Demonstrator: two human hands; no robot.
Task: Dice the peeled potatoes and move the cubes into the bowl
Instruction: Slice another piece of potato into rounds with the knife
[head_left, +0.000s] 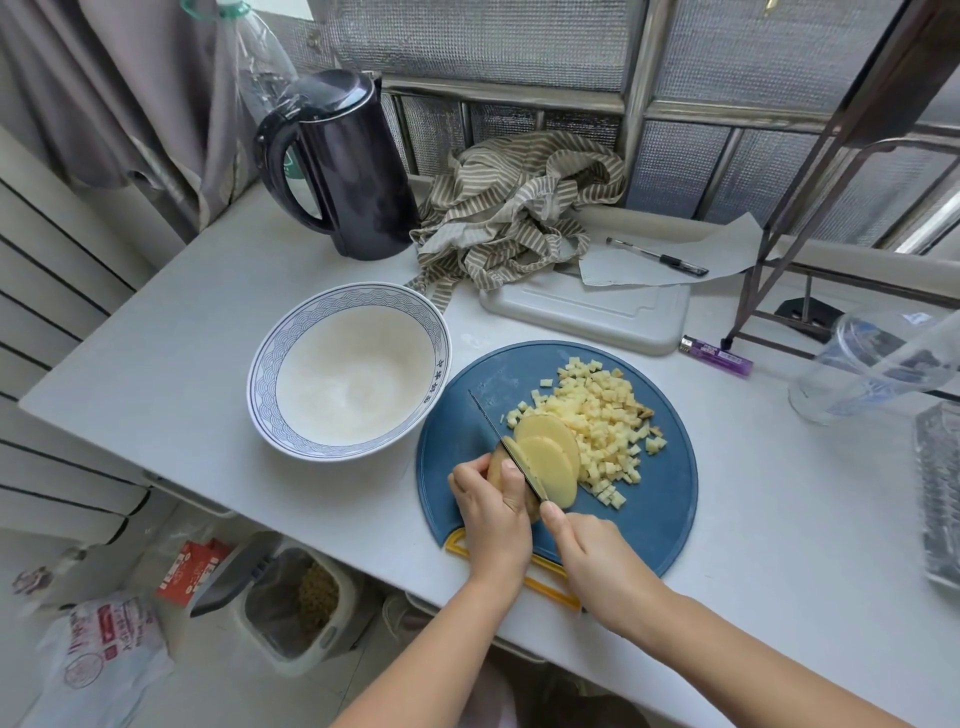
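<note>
A person's left hand grips a peeled potato on the blue cutting board, fingers curled to steady it. The right hand, wrapped round the handle, presses the knife through. Two slices lean against the heap of cubes. The bowl, just beside the board, holds none yet.
</note>
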